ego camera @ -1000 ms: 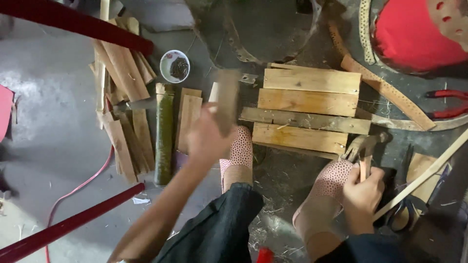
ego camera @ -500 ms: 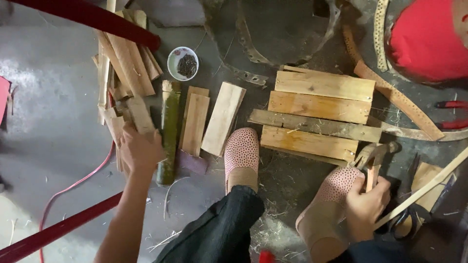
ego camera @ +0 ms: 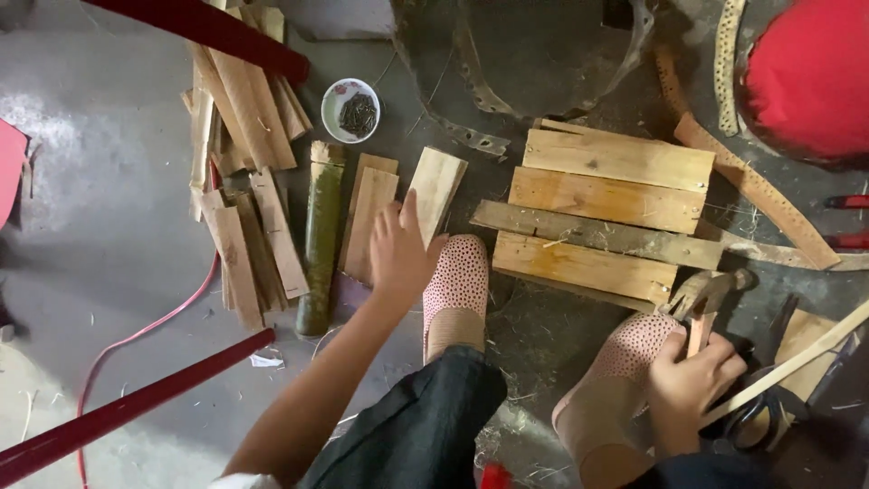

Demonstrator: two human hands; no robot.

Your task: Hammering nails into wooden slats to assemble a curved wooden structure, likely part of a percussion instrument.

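Note:
My left hand (ego camera: 398, 249) reaches over short wooden planks on the floor, fingers spread, touching the light plank (ego camera: 436, 192) that leans beside two flatter planks (ego camera: 367, 222). It grips nothing. My right hand (ego camera: 692, 380) is closed around the wooden handle of a hammer (ego camera: 704, 299), whose metal head rests near my right foot. In front of my feet lies a panel of several boards (ego camera: 602, 208) joined by a grey cross slat (ego camera: 588, 234). My feet wear pink dotted shoes (ego camera: 457, 281).
A green bamboo tube (ego camera: 321, 235) lies left of the planks, next to a heap of wood strips (ego camera: 240, 181). A small bowl of nails (ego camera: 351, 110) stands behind. Red metal bars (ego camera: 136, 407), a red hose (ego camera: 136, 335), black scissors (ego camera: 756, 417), red pliers handles (ego camera: 846, 217) and a red stool (ego camera: 806, 72) surround me.
My left hand let go of the plank it held, moved left to the wood heap, then came back right onto the light plank. The hand with the hammer stayed put.

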